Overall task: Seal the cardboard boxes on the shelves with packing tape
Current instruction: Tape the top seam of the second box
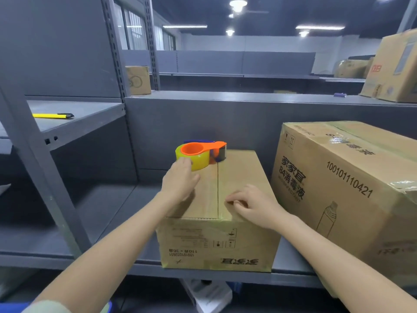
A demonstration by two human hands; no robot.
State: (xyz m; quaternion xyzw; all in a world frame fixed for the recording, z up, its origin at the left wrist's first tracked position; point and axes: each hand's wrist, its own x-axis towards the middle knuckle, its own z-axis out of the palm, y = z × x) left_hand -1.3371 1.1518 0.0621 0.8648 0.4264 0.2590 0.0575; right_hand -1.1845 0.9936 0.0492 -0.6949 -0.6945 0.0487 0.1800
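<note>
A small cardboard box (239, 177) stands on the grey shelf, flaps closed, with its centre seam running away from me. An orange tape dispenser (199, 154) with a yellowish roll sits on the box's far left corner. My left hand (180, 180) reaches to it, and its fingertips touch the near side of the roll without wrapping it. My right hand (250, 205) rests on the box top just right of the seam's near end, fingers loosely bent and pressing down.
A large taped box (343, 181) stands close on the right. A yellow utility knife (53, 115) lies on the left upper shelf. A slanted shelf upright (42, 170) crosses the left. More boxes (394, 66) sit on the top shelf.
</note>
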